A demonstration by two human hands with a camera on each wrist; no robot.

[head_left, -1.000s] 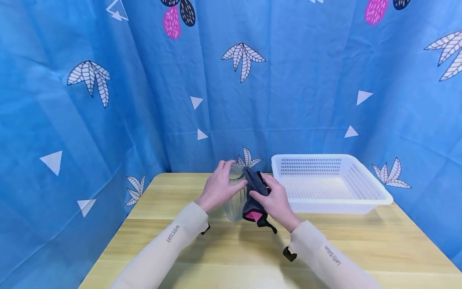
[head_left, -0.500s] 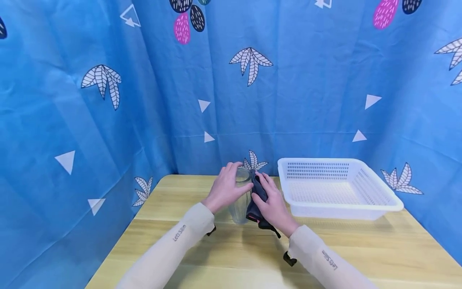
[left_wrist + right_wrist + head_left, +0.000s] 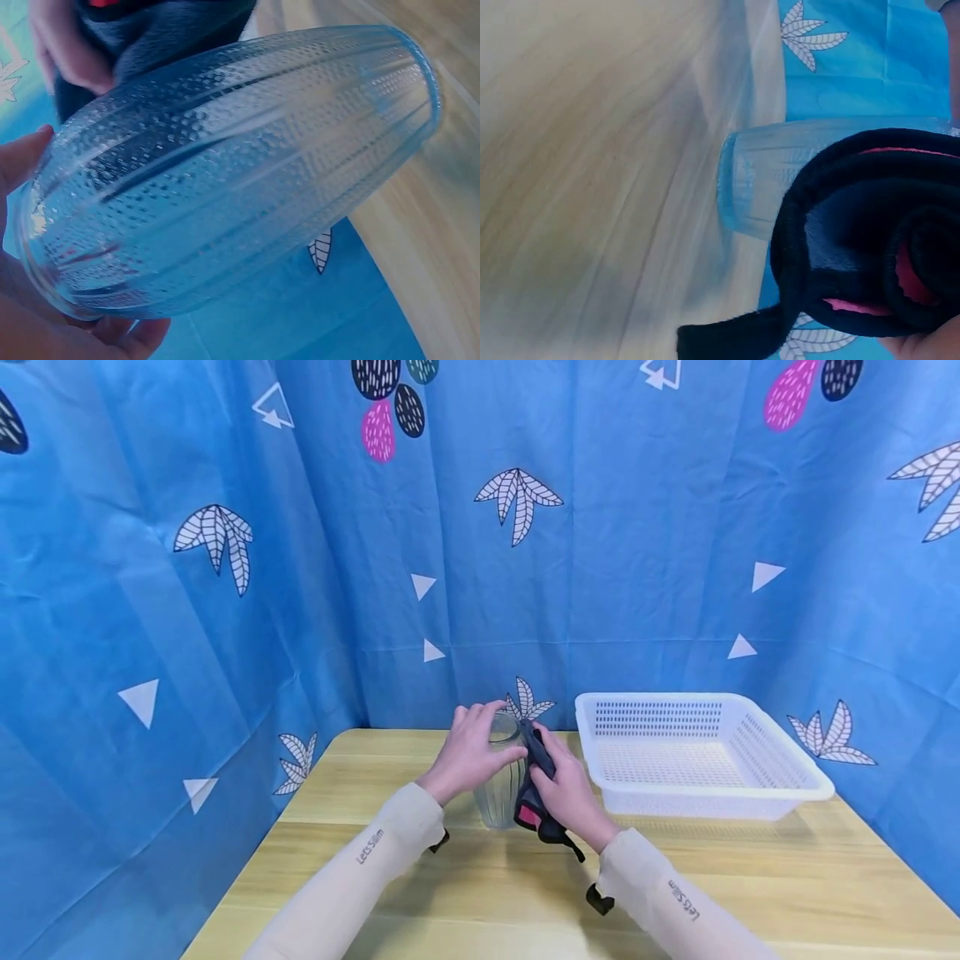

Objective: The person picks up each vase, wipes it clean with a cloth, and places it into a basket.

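Note:
A clear ribbed glass vase (image 3: 497, 797) stands upright on the wooden table. My left hand (image 3: 471, 752) grips it near the rim, thumb on the near side and fingers round the far side. Its dimpled wall (image 3: 240, 172) fills the left wrist view. Right beside the vase, my right hand (image 3: 570, 789) holds a rolled piece of dark cloth (image 3: 528, 797) with black edging, a pink inner side and a black strap hanging from its lower end. The right wrist view looks into the coiled end of this rolled cloth (image 3: 787, 247), which partly hides the vase.
A white perforated plastic basket (image 3: 705, 791) sits at the back right of the wooden table (image 3: 480, 893), just beyond the right hand. Blue patterned curtains (image 3: 495, 593) hang behind the table and along its sides.
The dark cloth has turned and gathered narrower as the right fingers closed further round it beside the vase. My left hand keeps its grip on the vase. The head view has shifted slightly.

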